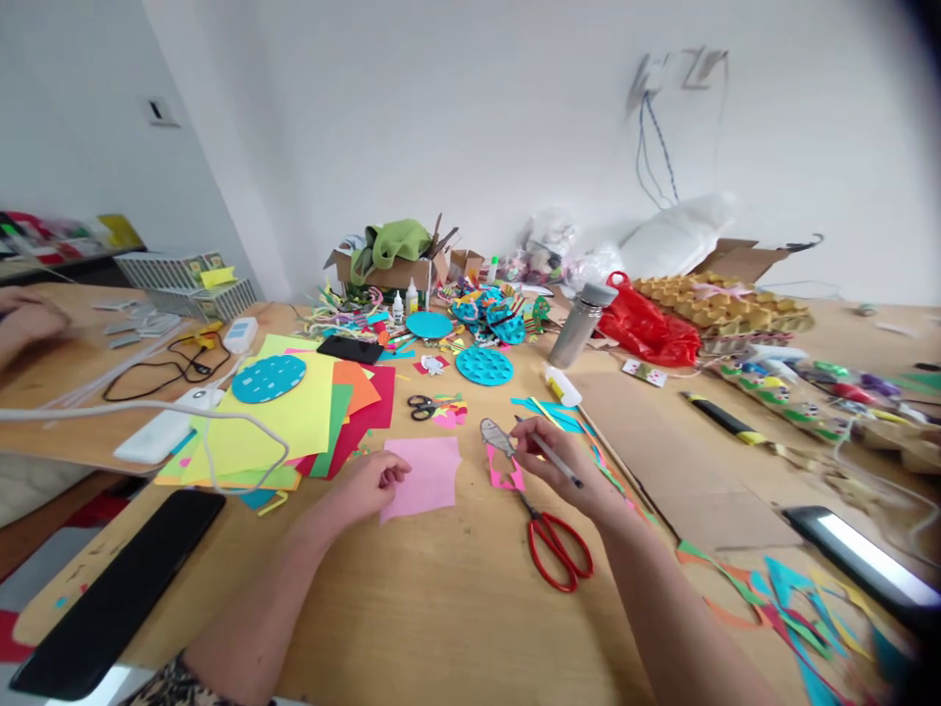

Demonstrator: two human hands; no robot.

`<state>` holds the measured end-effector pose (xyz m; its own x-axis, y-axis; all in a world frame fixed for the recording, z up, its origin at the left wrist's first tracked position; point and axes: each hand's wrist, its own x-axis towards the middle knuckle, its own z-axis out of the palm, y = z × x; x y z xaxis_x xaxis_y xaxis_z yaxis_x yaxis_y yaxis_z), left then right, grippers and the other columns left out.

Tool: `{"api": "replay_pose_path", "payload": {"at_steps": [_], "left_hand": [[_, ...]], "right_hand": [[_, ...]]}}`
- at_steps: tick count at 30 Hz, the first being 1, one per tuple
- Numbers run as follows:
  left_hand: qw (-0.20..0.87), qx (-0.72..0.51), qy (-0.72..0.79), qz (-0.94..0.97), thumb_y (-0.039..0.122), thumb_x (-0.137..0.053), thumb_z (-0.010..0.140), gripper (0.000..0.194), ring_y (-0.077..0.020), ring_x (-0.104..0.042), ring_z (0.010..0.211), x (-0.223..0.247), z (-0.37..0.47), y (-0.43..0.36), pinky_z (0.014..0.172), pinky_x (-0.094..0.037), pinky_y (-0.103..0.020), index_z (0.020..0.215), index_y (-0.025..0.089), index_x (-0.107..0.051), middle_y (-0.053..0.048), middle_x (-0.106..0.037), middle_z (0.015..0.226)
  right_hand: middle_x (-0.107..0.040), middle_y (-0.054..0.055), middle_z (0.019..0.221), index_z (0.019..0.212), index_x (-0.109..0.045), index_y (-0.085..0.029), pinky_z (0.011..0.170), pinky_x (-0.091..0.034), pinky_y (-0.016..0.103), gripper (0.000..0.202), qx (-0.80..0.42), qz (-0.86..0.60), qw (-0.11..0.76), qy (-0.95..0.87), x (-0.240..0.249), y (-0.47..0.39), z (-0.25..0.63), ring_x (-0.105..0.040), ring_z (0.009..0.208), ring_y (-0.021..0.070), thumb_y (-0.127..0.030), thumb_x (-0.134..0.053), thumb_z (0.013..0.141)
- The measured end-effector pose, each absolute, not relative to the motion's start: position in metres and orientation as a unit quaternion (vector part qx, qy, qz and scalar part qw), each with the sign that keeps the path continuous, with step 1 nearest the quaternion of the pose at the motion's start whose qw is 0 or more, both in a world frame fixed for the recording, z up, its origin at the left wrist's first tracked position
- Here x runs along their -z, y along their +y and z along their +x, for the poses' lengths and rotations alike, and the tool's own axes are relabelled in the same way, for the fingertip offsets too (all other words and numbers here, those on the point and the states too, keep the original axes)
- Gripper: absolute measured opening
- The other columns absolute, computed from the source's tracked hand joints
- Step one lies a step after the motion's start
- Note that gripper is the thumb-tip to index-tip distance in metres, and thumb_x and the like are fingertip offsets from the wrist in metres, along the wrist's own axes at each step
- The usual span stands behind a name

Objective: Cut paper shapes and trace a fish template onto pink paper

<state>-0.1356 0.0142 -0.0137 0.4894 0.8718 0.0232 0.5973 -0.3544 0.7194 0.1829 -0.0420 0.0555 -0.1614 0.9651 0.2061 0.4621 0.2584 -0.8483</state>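
My right hand point(555, 466) holds a slim grey pen point(553, 458) slantwise, its dark end toward me. Its fingertips are at the edge of a grey fish-shaped piece point(495, 432); whether they grip it too I cannot tell. Under these fingers lies a small pink scrap with cut-outs point(495, 479). Red-handled scissors point(559, 551) rest just below the right hand, blades partly hidden by it. My left hand point(373, 482) is closed, fingers curled over the left edge of a pink paper sheet point(426, 479). What those fingers hold, if anything, is hidden.
Coloured paper sheets point(313, 402) and a phone point(351, 349) lie left. Small black scissors point(422, 407), a blue disc point(484, 366) and a metal bottle point(580, 328) stand or lie ahead. At right are cardboard point(683, 471), a cutter point(724, 419) and paper scraps point(790, 598). Another person's hand point(29, 322) is far left.
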Motion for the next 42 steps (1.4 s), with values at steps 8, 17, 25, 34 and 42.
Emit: {"api": "replay_pose_path", "payload": {"at_steps": [8, 17, 25, 34, 42], "left_hand": [[0.337, -0.208, 0.459, 0.795, 0.007, -0.052, 0.07, 0.035, -0.0142, -0.062, 0.078, 0.011, -0.134, 0.013, 0.071, -0.049, -0.026, 0.099, 0.017, -0.069, -0.004, -0.07, 0.091], [0.317, -0.201, 0.457, 0.806, 0.004, -0.051, 0.07, 0.037, -0.0144, -0.063, 0.077, 0.001, -0.131, 0.009, 0.07, -0.048, -0.026, 0.098, 0.018, -0.07, -0.004, -0.07, 0.09], [0.304, -0.192, 0.467, 0.807, 0.003, -0.05, 0.069, 0.037, -0.0145, -0.063, 0.077, -0.012, -0.127, 0.004, 0.07, -0.048, -0.025, 0.097, 0.017, -0.071, -0.004, -0.071, 0.09], [0.296, -0.187, 0.468, 0.811, 0.0, -0.05, 0.067, 0.04, -0.0159, -0.063, 0.081, -0.012, -0.124, 0.004, 0.072, -0.048, -0.026, 0.096, 0.018, -0.07, -0.003, -0.071, 0.088], [0.2, -0.152, 0.443, 0.86, 0.005, -0.048, 0.079, 0.033, -0.021, -0.061, 0.094, -0.018, -0.119, -0.003, 0.084, -0.047, -0.033, 0.099, 0.018, -0.07, -0.007, -0.07, 0.096]], "right_hand": [[-0.053, -0.002, 0.071, 0.094, -0.055, -0.018, 0.056, -0.039, 0.025, 0.025, -0.362, -0.561, 0.45, -0.593, -0.051, -0.027, 0.209, -0.051, 0.062, 0.0131, -0.032, -0.064, 0.076], [-0.053, -0.004, 0.066, 0.093, -0.054, -0.019, 0.058, -0.042, 0.027, 0.028, -0.38, -0.571, 0.438, -0.581, -0.038, -0.002, 0.197, -0.054, 0.06, 0.0138, -0.034, -0.065, 0.072], [-0.058, -0.005, 0.061, 0.092, -0.054, -0.018, 0.051, -0.037, 0.023, 0.025, -0.381, -0.571, 0.389, -0.614, -0.046, 0.028, 0.186, -0.054, 0.055, 0.0124, -0.024, -0.063, 0.069], [-0.067, 0.006, 0.09, 0.105, -0.06, -0.013, 0.067, -0.055, 0.03, 0.026, -0.317, -0.643, 0.362, -0.596, -0.047, 0.13, 0.135, -0.065, 0.077, 0.0173, -0.024, -0.069, 0.083], [-0.06, 0.009, 0.121, 0.122, -0.057, -0.016, 0.084, -0.054, 0.042, 0.033, -0.241, -0.704, 0.276, -0.608, -0.047, 0.185, 0.103, -0.062, 0.101, 0.0218, -0.032, -0.058, 0.093]]}}
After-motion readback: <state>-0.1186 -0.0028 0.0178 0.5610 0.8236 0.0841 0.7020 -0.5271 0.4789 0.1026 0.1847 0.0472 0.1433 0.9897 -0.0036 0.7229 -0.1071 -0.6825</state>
